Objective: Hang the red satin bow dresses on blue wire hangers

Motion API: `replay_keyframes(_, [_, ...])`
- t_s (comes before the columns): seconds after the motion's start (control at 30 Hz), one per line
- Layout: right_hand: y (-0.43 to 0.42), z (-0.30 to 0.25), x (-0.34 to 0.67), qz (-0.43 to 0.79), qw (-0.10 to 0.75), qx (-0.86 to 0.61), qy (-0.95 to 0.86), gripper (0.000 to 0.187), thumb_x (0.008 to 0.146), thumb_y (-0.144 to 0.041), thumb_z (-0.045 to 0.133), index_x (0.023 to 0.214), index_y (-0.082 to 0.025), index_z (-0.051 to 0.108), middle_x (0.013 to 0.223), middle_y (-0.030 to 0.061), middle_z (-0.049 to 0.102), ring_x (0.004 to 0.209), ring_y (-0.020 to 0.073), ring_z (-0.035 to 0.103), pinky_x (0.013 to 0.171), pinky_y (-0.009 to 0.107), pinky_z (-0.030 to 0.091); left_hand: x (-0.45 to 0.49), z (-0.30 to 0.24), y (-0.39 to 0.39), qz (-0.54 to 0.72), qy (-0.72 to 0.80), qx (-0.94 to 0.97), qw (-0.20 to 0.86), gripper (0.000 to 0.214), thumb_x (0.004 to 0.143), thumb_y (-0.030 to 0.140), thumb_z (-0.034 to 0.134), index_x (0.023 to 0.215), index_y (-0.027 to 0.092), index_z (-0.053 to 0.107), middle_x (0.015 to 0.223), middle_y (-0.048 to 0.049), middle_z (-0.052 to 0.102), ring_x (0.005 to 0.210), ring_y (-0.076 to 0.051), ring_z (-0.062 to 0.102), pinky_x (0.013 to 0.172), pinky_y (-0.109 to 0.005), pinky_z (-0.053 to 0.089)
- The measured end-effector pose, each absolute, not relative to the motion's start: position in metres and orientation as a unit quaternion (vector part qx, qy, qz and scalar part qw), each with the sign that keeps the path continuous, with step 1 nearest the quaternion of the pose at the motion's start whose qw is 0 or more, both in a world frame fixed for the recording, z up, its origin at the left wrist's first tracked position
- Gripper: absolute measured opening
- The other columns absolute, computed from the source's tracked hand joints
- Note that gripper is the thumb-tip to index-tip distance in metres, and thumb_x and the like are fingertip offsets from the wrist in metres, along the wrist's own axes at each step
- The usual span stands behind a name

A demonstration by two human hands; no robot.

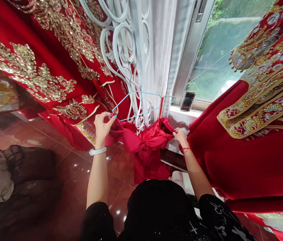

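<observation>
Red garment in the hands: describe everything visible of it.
The garment is plain red, satin-like in sheen, with a large gathered bow across its front. It hangs in loose folds, its upper part pinched by the left hand and right hand on either side. A thin strap apparently runs up to the blue hanger. The black shirt may hide its hem.

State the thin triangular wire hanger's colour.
The thin triangular wire hanger is light blue; best seen in the head view.

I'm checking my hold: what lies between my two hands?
In the head view, the red garment stretches between your left hand and right hand.
</observation>
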State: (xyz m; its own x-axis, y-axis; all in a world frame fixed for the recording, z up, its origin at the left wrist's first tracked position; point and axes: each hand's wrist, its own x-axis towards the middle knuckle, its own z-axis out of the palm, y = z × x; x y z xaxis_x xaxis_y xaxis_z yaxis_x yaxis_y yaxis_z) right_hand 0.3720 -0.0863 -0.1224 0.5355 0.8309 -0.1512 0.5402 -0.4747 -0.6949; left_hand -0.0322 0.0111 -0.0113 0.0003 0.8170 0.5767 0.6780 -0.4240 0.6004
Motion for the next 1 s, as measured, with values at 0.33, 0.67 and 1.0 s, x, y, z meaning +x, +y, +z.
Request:
replay_keyframes(0.33, [-0.067,-0.042,0.397,0.347,0.714,-0.472,-0.384,0.023,0.073,-0.042,0.078,0.084,-0.022,0.075,0.097,0.0067,0.081,0.101,0.0239,0.077,0.096,0.041,0.061,-0.036,-0.016,0.028,0.494,0.500,0.707,0.079,0.015,0.082,0.038,0.070,0.081,0.025,0.063,0.083,-0.0039,0.066,0.097,-0.029,0.057,0.101,-0.047,0.042])
replay_keyframes(0.67, [-0.029,0.013,0.387,0.249,0.688,-0.457,-0.506,0.034,0.065,-0.045,0.088,0.089,-0.021,0.081,0.086,0.0033,0.082,0.090,0.0221,0.077,0.088,0.037,0.064,-0.030,-0.019,0.035,0.484,0.485,0.718,0.123,0.012,0.080,0.033,0.071,0.084,0.024,0.065,0.098,-0.0034,0.067,0.105,-0.025,0.057,0.102,-0.043,0.041])
replay_keyframes(1.0, [-0.027,0.048,0.370,0.158,0.550,-0.511,-0.641,0.025,0.074,-0.044,0.083,0.079,-0.020,0.080,0.079,0.0048,0.079,0.081,0.0210,0.072,0.081,0.036,0.060,-0.023,-0.025,0.028,0.476,0.506,0.701,0.162,0.013,0.081,0.034,0.071,0.088,0.025,0.064,0.102,-0.0045,0.069,0.112,-0.027,0.053,0.106,-0.044,0.040])
